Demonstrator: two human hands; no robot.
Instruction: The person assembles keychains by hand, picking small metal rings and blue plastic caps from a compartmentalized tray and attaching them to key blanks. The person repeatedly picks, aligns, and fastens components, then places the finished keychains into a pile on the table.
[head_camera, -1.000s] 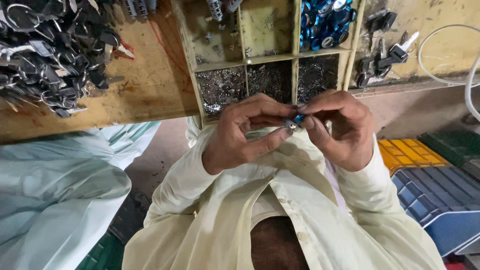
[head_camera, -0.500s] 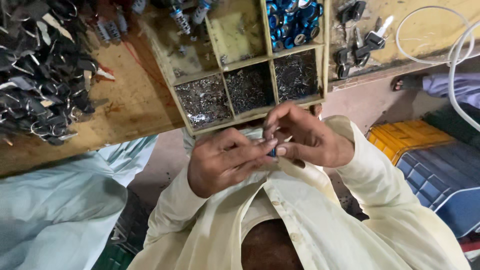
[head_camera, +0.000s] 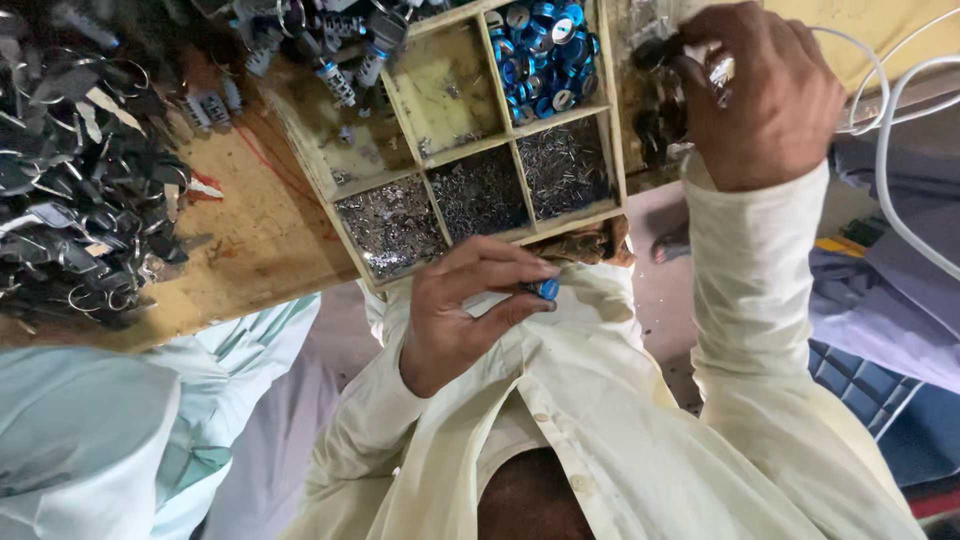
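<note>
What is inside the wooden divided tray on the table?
The tray holds blue round caps in one top compartment and small grey metal bits in the three lower ones. One top compartment looks nearly bare. The right hand covers the area beside it.

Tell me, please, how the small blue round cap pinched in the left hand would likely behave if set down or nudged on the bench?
The small blue round cap looks rigid and probably light, since the left hand holds it with just two fingers. Being round, it may roll if put on its edge. Its shiny finish, like the matching caps in the wooden tray, suggests it could slip easily.
</note>
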